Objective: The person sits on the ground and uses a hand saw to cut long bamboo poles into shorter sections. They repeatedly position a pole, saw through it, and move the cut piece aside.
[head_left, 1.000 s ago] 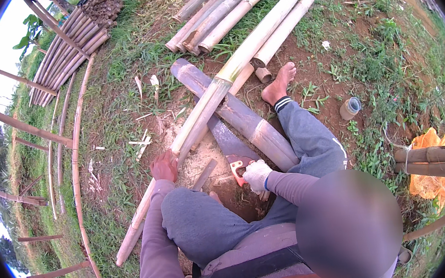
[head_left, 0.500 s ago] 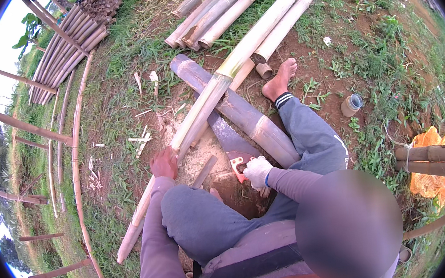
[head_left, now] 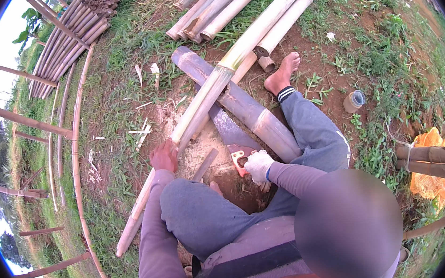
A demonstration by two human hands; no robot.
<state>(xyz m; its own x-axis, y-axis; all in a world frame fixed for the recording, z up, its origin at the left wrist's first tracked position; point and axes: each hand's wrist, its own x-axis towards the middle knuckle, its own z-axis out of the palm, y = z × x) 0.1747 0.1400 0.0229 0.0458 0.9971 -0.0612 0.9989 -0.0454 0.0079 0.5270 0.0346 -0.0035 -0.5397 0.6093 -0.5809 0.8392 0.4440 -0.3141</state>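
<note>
gripping handsaw (head_left: 231,131) in right hand (head_left: 259,166), left hand (head_left: 164,156) on bamboo (head_left: 201,108)

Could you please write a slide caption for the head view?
Gloved right hand grips an orange-handled saw; bare left hand rests on a pale bamboo pole.

Sitting by sawdust (head_left: 205,143), resting the bare left hand (head_left: 164,156) on a pale pole (head_left: 203,103) laid across a thicker, dark log (head_left: 263,118). Gripping a saw (head_left: 228,128) by its orange handle (head_left: 237,161) in the gloved right hand (head_left: 259,166), with a jar (head_left: 353,104) to the right and poles (head_left: 240,6) ahead.
</note>
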